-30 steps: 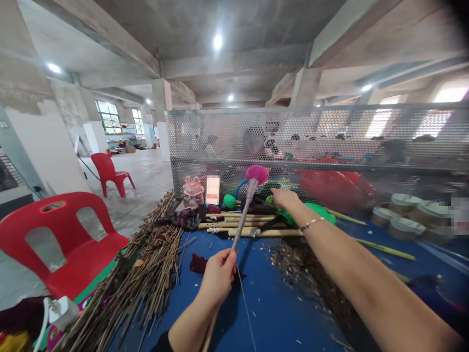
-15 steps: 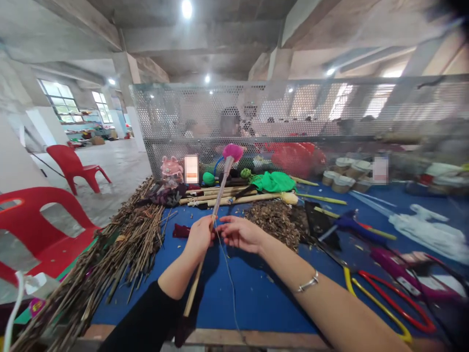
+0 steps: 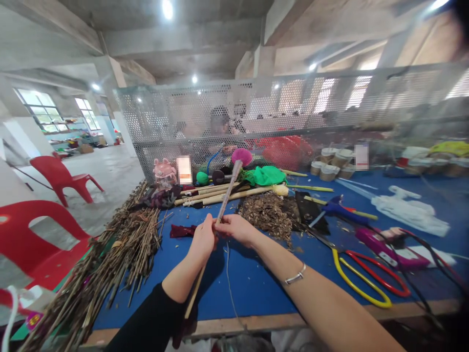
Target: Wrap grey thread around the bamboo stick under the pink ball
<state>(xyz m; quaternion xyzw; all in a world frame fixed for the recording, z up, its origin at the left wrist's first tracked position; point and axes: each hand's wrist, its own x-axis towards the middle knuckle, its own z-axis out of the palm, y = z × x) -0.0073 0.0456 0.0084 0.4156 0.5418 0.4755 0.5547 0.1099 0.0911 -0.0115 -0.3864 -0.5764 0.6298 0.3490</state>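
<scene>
My left hand (image 3: 203,240) is closed around a slim wooden stick (image 3: 193,292) that leans up and away from me. A round magenta head (image 3: 242,157) tops the stick, and a pale, glossy wrap (image 3: 230,190) covers its upper part. My right hand (image 3: 236,229) is closed beside the left one, its fingertips pinched at the stick just below the wrap. From beneath the right hand a thin grey thread (image 3: 230,278) hangs down to the table's front edge. Its upper end is hidden by my fingers. A dark red cloth scrap (image 3: 182,231) lies just left of my hands.
Bundled dry twigs (image 3: 124,254) cover the left side. Behind my hands lie wooden sticks (image 3: 220,196), a green balloon-like piece (image 3: 269,175) and a brown chip heap (image 3: 266,215). Large shears (image 3: 361,283) and a purple tool (image 3: 392,249) are on the right. A perforated metal screen (image 3: 176,117) stands behind.
My right hand's fingers, spread and beside the stick before, are now closed against it. The view has shifted a little to the right. My left hand keeps its hold.
</scene>
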